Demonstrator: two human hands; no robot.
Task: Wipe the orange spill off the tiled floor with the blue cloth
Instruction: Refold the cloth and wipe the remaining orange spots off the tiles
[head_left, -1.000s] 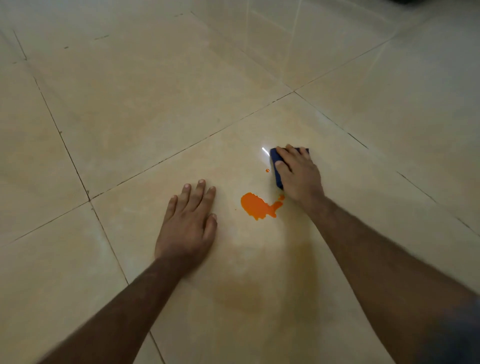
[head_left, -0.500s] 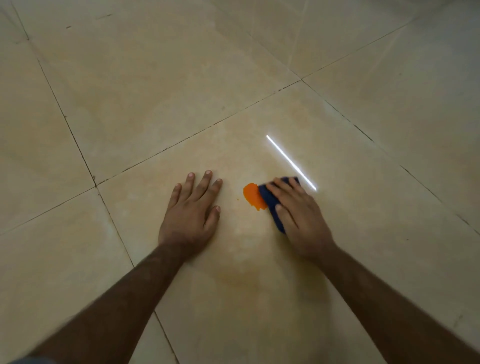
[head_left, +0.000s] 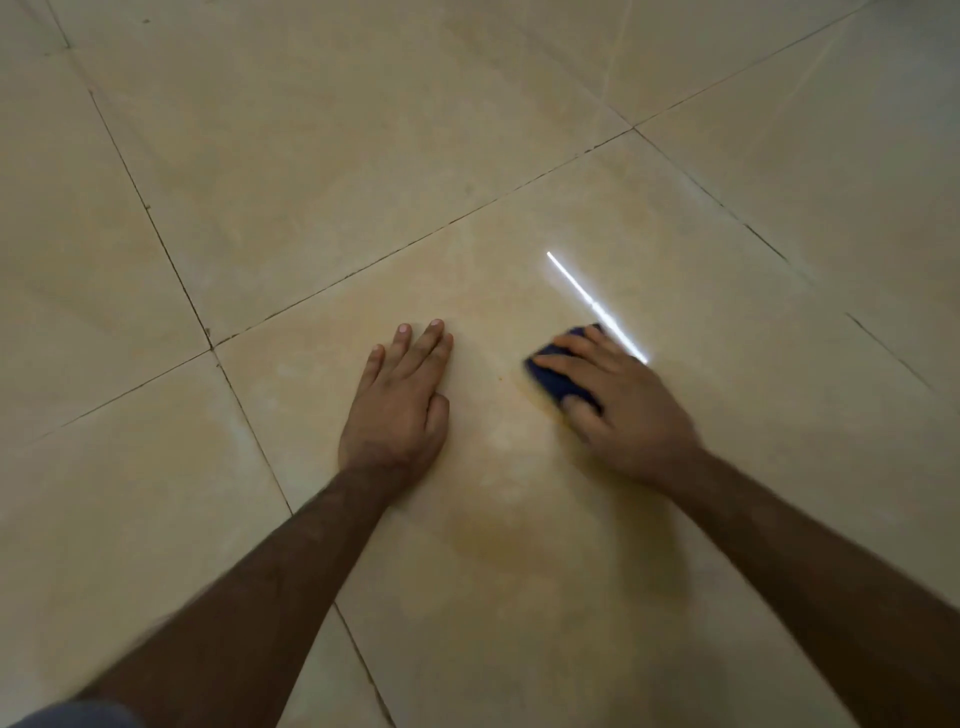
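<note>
My right hand (head_left: 623, 405) presses the folded blue cloth (head_left: 553, 379) flat against the tiled floor (head_left: 311, 182), fingers stretched over it and thumb at its near edge. The cloth covers the place where the orange spill lay. Only a faint orange-yellow smear (head_left: 522, 385) shows along the cloth's left edge, with a tiny orange speck (head_left: 501, 378) beside it. My left hand (head_left: 402, 400) rests palm down on the same tile, a short way left of the cloth, holding nothing.
Large glossy beige tiles with dark grout lines (head_left: 156, 234) spread all around. A bright strip of reflected light (head_left: 592, 304) runs across the tile just beyond my right hand. A dull, hazy patch (head_left: 498, 545) lies between my forearms.
My right hand slid the cloth back toward me and left over the orange puddle, which no longer shows. My left hand stayed planted on the tile.
</note>
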